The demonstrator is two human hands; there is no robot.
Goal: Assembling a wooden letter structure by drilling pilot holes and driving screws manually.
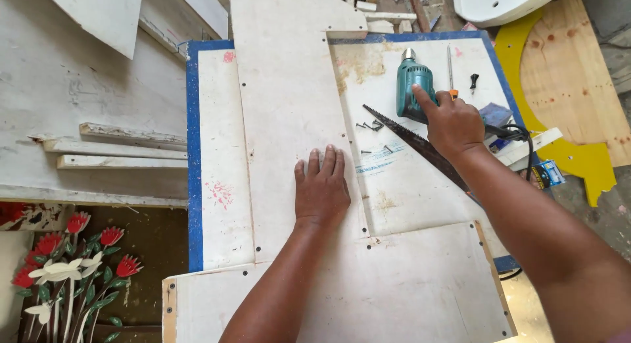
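My left hand (pixel 321 185) lies flat, fingers together, on a long white painted board (pixel 289 106) that runs up the middle of a blue-edged table (pixel 192 159). My right hand (pixel 452 122) is closed around the grip of a teal electric drill (pixel 413 86) lying on the table to the right, index finger stretched along its body. A hand saw blade (pixel 411 140) lies diagonally just under that hand. Several small dark screws (pixel 371 126) are scattered beside the saw tip.
A screwdriver (pixel 450 70) and a black bit (pixel 474 81) lie past the drill. A yellow-rimmed plywood piece (pixel 572 86) sits at the right. White wood strips (pixel 118 149) lie on the left surface. Red and white cut-out flowers (pixel 66 270) are at lower left.
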